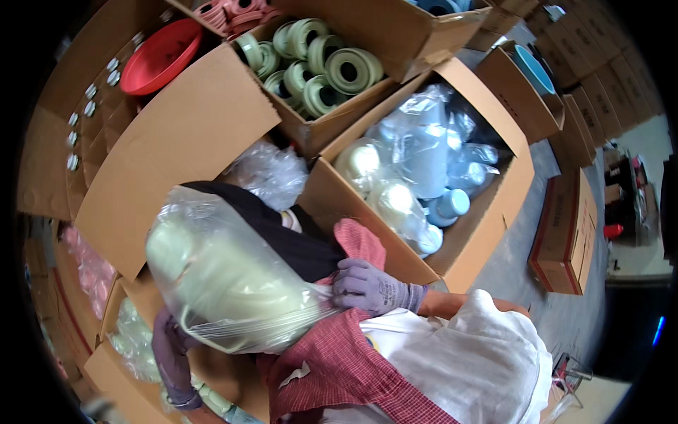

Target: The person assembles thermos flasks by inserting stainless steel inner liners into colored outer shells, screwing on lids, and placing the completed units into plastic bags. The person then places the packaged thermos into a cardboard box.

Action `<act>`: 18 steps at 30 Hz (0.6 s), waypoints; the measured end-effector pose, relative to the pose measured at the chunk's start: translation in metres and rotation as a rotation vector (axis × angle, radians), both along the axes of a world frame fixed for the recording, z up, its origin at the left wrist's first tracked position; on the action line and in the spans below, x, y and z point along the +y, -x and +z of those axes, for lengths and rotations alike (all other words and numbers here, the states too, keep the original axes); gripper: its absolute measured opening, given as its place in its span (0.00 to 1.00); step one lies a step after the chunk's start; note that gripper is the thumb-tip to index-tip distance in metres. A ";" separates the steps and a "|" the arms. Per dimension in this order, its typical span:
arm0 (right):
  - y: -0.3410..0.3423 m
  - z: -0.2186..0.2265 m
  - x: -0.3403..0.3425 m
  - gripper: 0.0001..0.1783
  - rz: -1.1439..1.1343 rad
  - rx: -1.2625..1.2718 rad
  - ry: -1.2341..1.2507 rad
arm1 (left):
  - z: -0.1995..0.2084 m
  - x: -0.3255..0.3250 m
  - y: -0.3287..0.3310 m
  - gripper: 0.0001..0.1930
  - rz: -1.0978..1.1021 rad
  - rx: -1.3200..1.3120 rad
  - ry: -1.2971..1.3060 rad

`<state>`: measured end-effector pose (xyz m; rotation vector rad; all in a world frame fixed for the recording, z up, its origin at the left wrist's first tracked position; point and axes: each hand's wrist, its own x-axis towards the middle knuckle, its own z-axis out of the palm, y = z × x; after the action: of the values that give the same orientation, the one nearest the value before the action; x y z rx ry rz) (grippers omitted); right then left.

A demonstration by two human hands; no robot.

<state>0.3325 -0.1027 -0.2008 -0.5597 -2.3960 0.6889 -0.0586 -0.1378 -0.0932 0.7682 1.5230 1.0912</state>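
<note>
A clear plastic bag (233, 261) with pale green rounded plastic parts inside lies across my front. My right hand (371, 286), in a grey-purple glove, is closed around the gathered neck of the bag. On the lower left, my left hand (171, 346), in a matching glove, is against the bag's underside. Its fingers are mostly hidden by the bag, so their grip does not show. Beneath the bag is an open cardboard box (116, 367) with other bagged pale green pieces (134, 339).
Ahead stands an open carton (487, 233) of bagged light blue and pale green containers. Behind it, another box holds pale green rings (349, 71). A red basin (161, 56) is at the far left. Right lies a closed carton (563, 233); stacked cartons (600, 71) stand behind.
</note>
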 end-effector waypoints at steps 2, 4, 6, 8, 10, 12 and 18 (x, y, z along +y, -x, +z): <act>-0.017 0.001 -0.008 0.12 -0.006 0.075 0.119 | 0.019 0.027 -0.020 0.21 -0.185 0.346 0.095; -0.064 0.006 -0.006 0.13 -0.228 -0.039 0.143 | 0.015 0.030 -0.012 0.23 -0.436 0.643 0.014; -0.111 -0.003 0.006 0.15 -0.766 -0.064 0.391 | 0.013 0.035 0.001 0.25 -0.491 0.565 0.131; -0.170 -0.034 0.027 0.12 -1.078 -0.272 0.358 | -0.012 0.024 0.027 0.24 -0.455 0.495 0.167; -0.217 -0.077 0.045 0.12 -1.056 -0.567 0.384 | -0.023 0.025 0.031 0.21 -0.389 0.393 0.187; -0.236 -0.109 0.074 0.15 -0.937 -0.888 0.345 | -0.040 0.023 0.040 0.17 -0.383 0.401 0.075; -0.281 -0.224 0.104 0.29 -0.729 -1.258 0.532 | -0.034 0.030 0.068 0.16 -0.879 1.092 -0.465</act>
<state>0.6132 0.0018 -0.4246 -2.5310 -2.5828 0.7120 -0.1262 -0.1074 -0.1273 2.3433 1.4325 0.2834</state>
